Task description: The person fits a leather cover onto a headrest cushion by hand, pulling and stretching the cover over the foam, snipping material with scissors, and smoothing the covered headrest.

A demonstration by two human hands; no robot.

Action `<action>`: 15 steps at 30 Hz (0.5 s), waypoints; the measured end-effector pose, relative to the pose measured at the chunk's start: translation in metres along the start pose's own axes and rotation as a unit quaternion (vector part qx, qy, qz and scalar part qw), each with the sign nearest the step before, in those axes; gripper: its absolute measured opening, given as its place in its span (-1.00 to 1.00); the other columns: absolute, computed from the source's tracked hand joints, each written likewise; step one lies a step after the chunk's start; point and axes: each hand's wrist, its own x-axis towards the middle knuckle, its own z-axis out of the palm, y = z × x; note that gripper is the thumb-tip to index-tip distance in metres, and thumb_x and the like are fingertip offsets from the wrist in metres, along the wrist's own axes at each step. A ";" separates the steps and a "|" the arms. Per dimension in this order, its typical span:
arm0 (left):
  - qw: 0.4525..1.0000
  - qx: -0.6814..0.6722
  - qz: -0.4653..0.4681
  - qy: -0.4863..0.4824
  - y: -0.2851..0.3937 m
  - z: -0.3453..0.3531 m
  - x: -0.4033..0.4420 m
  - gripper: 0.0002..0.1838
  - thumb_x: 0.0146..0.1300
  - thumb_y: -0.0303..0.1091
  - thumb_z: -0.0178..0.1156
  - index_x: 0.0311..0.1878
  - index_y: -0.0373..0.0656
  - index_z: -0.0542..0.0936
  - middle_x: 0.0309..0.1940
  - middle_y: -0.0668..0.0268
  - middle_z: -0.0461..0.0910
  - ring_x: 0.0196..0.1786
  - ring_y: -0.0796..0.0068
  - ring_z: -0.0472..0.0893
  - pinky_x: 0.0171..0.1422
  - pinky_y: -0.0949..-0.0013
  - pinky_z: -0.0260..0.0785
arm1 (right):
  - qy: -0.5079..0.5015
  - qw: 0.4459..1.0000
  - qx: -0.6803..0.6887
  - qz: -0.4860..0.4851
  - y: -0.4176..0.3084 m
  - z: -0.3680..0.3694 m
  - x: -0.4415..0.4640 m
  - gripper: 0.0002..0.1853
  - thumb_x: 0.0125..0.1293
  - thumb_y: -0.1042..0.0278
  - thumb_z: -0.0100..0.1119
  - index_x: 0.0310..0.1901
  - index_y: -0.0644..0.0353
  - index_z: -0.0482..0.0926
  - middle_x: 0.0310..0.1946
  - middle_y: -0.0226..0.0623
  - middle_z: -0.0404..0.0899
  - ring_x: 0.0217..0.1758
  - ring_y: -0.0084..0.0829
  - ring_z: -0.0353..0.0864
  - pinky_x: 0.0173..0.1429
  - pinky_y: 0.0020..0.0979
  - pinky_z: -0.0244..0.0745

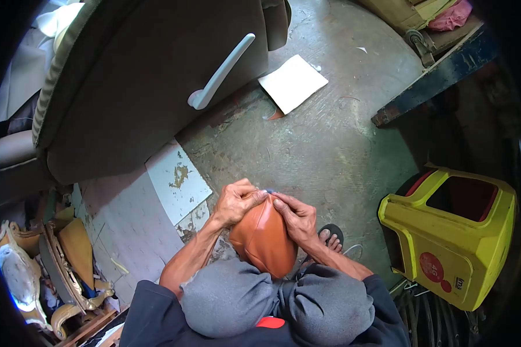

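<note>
Right at the lower middle of the frame, an orange-brown leather-like piece [263, 240] bulges above the knees [228, 298], its narrow end pointing up the frame. The left hand [234, 202] pinches that end with thumb and curled fingers; the right hand [298, 218] grips its other side, thumb pressed near the tip. Something small and blue [270, 191] shows between them, too hidden to identify. The step looks like close fingertip work on the edge; the next move seems to call for a steady pinch, with the material held taut.

Beside the right forearm is a sandaled foot [331, 240] on the concrete floor [330, 150]. Farther up lies a white pad [293, 84]. At right, a yellow plastic housing [457, 254] leans with a large opening; its interior looks dark and red-edged, and I cannot tell whether it holds anything. Dark upholstery [150, 75] with a grey lever [223, 72] fills the upper left; ornate frame pieces [18, 277] crowd the lower left.
</note>
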 end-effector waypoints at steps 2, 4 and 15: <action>0.999 -0.035 -0.005 -0.017 -0.023 0.009 0.008 -0.58 0.34 -0.04 0.45 -0.39 -0.26 0.74 -0.47 0.29 0.49 -0.38 0.48 0.45 -0.28 0.27 0.25 | 0.006 1.000 -0.006 0.029 0.008 -0.005 0.000 -0.70 0.48 0.25 0.34 0.12 0.21 0.77 -0.01 -0.16 0.82 0.12 -0.47 0.73 0.26 -0.42 0.58; 0.994 -0.029 -0.055 -0.085 -0.029 0.016 0.011 -0.66 0.42 -0.20 0.39 -0.39 -0.28 0.72 -0.42 0.36 0.47 -0.21 0.61 0.47 0.02 0.32 0.44 | 0.020 0.998 -0.047 0.045 0.014 -0.008 -0.001 -0.69 0.48 0.21 0.35 0.10 0.21 0.78 -0.09 -0.24 0.84 0.00 -0.54 0.73 0.15 -0.42 0.62; 0.975 -0.186 -0.107 -0.064 -0.014 -0.005 0.053 -0.65 0.43 -0.11 0.35 -0.23 -0.27 0.77 -0.22 0.39 0.61 -0.11 0.52 0.60 0.03 0.40 0.42 | 0.004 0.993 0.056 0.108 0.000 -0.038 0.042 -0.51 0.56 0.03 0.21 0.33 0.19 0.62 0.09 -0.15 0.75 0.11 -0.41 0.71 0.21 -0.36 0.60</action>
